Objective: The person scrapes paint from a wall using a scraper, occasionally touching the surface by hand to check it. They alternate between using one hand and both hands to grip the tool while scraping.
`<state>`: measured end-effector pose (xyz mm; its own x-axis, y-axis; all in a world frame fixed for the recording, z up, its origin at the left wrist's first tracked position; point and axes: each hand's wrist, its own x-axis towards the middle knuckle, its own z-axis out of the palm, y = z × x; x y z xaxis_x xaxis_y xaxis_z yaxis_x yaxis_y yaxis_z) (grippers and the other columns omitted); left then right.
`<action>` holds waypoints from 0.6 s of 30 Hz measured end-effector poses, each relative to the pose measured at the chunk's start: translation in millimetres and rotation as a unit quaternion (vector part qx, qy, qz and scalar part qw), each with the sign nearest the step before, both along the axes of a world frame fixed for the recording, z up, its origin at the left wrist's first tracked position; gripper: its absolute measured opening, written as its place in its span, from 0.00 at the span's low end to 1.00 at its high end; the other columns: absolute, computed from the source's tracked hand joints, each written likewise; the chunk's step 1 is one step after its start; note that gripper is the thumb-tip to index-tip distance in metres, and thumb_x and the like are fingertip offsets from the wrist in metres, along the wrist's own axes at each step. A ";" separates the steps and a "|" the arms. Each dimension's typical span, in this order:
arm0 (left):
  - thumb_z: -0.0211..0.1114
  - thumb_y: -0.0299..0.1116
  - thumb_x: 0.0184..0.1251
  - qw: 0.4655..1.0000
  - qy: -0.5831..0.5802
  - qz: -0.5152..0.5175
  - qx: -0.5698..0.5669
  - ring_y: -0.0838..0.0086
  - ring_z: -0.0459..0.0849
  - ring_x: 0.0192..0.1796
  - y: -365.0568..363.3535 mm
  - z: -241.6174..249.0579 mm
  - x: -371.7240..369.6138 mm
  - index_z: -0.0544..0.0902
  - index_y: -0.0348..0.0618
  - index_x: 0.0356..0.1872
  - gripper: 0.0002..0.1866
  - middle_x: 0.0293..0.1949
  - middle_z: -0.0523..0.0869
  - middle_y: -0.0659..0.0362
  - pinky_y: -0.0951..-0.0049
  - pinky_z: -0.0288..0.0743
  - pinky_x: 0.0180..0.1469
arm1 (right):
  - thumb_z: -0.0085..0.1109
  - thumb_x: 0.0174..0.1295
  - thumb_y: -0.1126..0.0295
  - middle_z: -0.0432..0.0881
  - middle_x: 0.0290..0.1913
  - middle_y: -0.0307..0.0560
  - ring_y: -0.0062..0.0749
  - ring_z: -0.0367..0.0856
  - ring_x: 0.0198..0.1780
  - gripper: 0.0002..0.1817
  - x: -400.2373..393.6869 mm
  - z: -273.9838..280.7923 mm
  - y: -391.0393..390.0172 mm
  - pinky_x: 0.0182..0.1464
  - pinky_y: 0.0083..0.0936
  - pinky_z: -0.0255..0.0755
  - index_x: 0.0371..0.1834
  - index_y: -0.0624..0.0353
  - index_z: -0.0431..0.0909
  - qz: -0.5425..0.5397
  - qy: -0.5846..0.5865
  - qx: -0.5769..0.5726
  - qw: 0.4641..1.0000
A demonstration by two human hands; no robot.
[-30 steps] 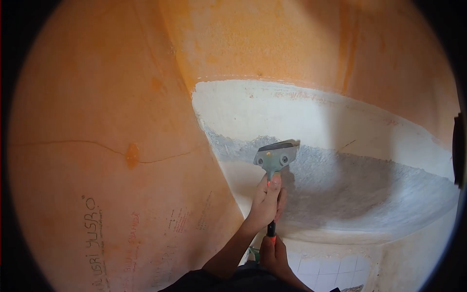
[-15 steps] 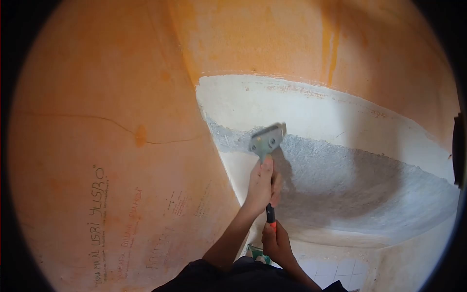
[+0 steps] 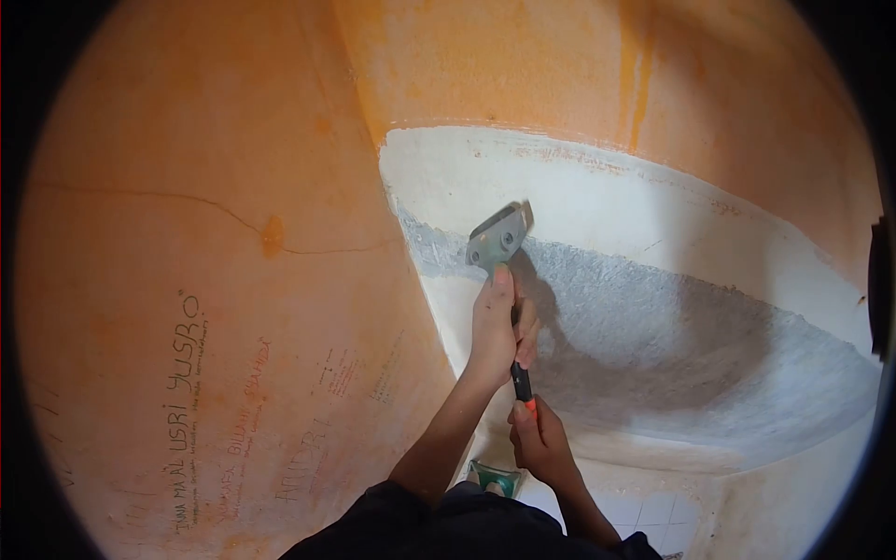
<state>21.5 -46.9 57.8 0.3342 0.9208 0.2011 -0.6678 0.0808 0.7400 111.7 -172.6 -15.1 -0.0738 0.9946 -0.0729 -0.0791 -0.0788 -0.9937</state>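
Orange walls meet at a corner ahead of me, and the left wall (image 3: 187, 233) carries handwriting; I can read "YUSRO" (image 3: 183, 341), the rest is too faint. On the right wall a white band surrounds one rough grey scraped patch (image 3: 672, 336). I hold one scraper (image 3: 499, 235), its blade against the patch's upper left edge near the corner. My left hand (image 3: 495, 327) has its fingers wrapped round the upper handle; my right hand (image 3: 537, 439) grips the orange handle end below.
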 end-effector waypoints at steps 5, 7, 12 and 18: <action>0.42 0.57 0.79 1.000 0.000 -0.007 -0.030 0.80 0.55 0.07 -3.2 -8.7 0.3 0.65 0.53 0.36 0.20 0.14 0.60 0.66 0.78 0.52 0.07 | 0.45 0.76 0.62 0.69 0.22 0.35 0.14 0.65 0.18 0.20 -3.8 -23.5 -28.3 0.21 0.16 0.59 0.62 0.65 0.66 0.005 0.067 0.044 0.997; 0.42 0.57 0.79 0.999 -0.004 -0.007 -0.033 0.80 0.55 0.07 -2.8 -4.4 1.1 0.65 0.53 0.36 0.20 0.14 0.60 0.66 0.78 0.52 0.07 | 0.47 0.75 0.64 0.71 0.26 0.35 0.15 0.67 0.23 0.21 3.5 -11.8 -28.8 0.26 0.16 0.62 0.66 0.63 0.65 -0.012 0.065 0.034 0.997; 0.42 0.59 0.78 0.998 -0.032 0.004 -0.055 0.81 0.55 0.08 -4.9 4.5 7.3 0.65 0.53 0.36 0.21 0.13 0.59 0.66 0.79 0.53 0.07 | 0.45 0.74 0.68 0.68 0.20 0.32 0.12 0.64 0.19 0.29 13.7 -16.8 -24.2 0.22 0.14 0.59 0.76 0.65 0.53 -0.055 -0.077 0.134 0.986; 0.41 0.61 0.77 0.998 -0.058 0.008 -0.038 0.80 0.56 0.08 0.4 6.4 5.9 0.65 0.53 0.37 0.22 0.13 0.59 0.66 0.79 0.54 0.07 | 0.46 0.72 0.72 0.70 0.24 0.32 0.12 0.65 0.22 0.29 18.7 3.4 -26.7 0.26 0.14 0.61 0.76 0.62 0.55 -0.068 -0.171 0.167 0.969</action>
<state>27.4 -46.5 64.2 0.2984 0.9396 0.1676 -0.7508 0.1227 0.6491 130.4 -199.3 -11.8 0.0318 0.9655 0.2584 0.2723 0.2403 -0.9317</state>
